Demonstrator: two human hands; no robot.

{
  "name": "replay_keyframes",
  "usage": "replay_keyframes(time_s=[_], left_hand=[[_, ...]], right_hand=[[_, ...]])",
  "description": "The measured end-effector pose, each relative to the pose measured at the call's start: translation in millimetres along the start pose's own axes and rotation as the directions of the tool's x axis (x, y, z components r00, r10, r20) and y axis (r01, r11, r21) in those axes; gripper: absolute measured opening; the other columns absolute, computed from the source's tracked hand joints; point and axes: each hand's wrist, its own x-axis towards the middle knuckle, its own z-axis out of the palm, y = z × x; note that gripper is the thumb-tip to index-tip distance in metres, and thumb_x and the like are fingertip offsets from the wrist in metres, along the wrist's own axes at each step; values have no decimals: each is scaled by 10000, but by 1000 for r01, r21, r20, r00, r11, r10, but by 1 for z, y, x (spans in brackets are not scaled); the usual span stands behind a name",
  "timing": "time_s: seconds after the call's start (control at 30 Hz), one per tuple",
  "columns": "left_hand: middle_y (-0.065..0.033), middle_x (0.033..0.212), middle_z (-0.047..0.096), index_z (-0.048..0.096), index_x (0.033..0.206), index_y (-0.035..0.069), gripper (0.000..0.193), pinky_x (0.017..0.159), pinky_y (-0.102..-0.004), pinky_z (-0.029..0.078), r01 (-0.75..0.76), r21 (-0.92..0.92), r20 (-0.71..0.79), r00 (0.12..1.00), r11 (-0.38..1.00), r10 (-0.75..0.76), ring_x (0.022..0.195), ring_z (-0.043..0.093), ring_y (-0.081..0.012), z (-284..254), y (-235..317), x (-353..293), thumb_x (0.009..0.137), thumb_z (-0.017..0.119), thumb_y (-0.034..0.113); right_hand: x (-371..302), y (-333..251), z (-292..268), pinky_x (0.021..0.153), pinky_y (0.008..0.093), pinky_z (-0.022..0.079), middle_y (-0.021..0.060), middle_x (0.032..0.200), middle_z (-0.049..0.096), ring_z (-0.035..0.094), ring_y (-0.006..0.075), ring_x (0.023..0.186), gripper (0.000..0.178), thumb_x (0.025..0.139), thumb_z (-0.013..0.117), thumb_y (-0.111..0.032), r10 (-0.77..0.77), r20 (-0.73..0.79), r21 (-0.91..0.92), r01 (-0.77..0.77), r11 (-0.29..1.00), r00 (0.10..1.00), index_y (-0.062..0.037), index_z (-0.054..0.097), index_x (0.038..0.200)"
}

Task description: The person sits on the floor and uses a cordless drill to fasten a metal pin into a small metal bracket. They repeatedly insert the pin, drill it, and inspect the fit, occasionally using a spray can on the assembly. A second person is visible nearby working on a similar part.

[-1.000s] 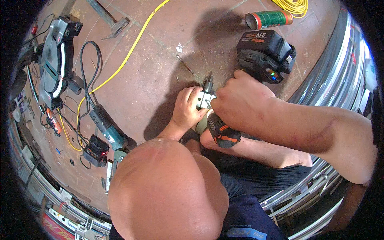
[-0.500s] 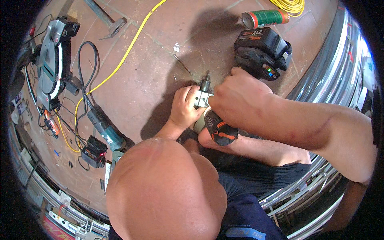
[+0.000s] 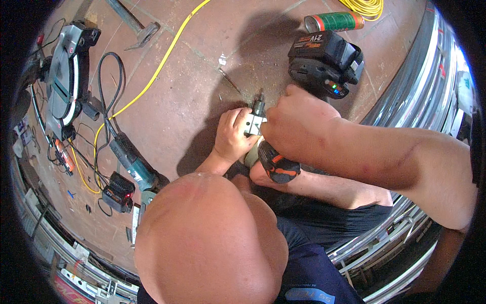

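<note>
On brown floor (image 3: 192,101), right hand (image 3: 298,124) touches small metal block (image 3: 253,121).

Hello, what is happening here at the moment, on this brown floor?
Two people work close together over a small white metal block. The camera wearer's right hand grips an orange-and-black cordless drill, its bit at the block. Another person's hand steadies the block against the brown floor. A black battery pack lies just beyond. The wearer's left hand is not visible.

Left of the yellow cable (image 3: 152,83) lie a circular saw (image 3: 66,83) and angle grinder (image 3: 132,164); right, a green spray can (image 3: 334,21).
</note>
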Motion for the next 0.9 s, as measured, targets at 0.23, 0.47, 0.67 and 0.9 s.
replay_keyframes(time_s=[0.23,0.47,0.67,0.9], left_hand=[[-181,1285,701,669,1411,6,826,1049,-536,563,-6,-11,2,1000,1000,6,1172,689,-431,1,1,0,690,1017,208],[-184,1288,698,664,1416,12,822,1052,-537,562,19,-4,16,1000,1000,-19,1170,687,-431,0,2,1,699,1006,222],[-196,1285,701,668,1420,-2,794,1068,-546,554,31,-33,29,999,999,-30,1183,686,-433,-2,4,1,711,968,192],[-202,1291,706,678,1402,-21,785,1078,-546,554,41,-52,24,999,998,-40,1195,688,-425,-1,5,1,701,966,183]], right_hand=[[-3,0,3,861,422,593,53,925,861,849,267,916,168,969,749,-299,12,-16,30,-11,999,1000,-191,874,935],[1,0,6,884,425,592,65,927,860,853,277,940,174,964,754,-303,30,32,34,-31,999,999,-176,870,943],[1,4,9,884,447,593,80,885,834,843,303,923,152,965,742,-288,1,32,-10,-1,1000,999,-164,819,924],[4,5,14,865,467,600,78,881,817,836,303,904,133,958,743,-280,-4,28,-10,4,1000,1000,-158,795,968]])
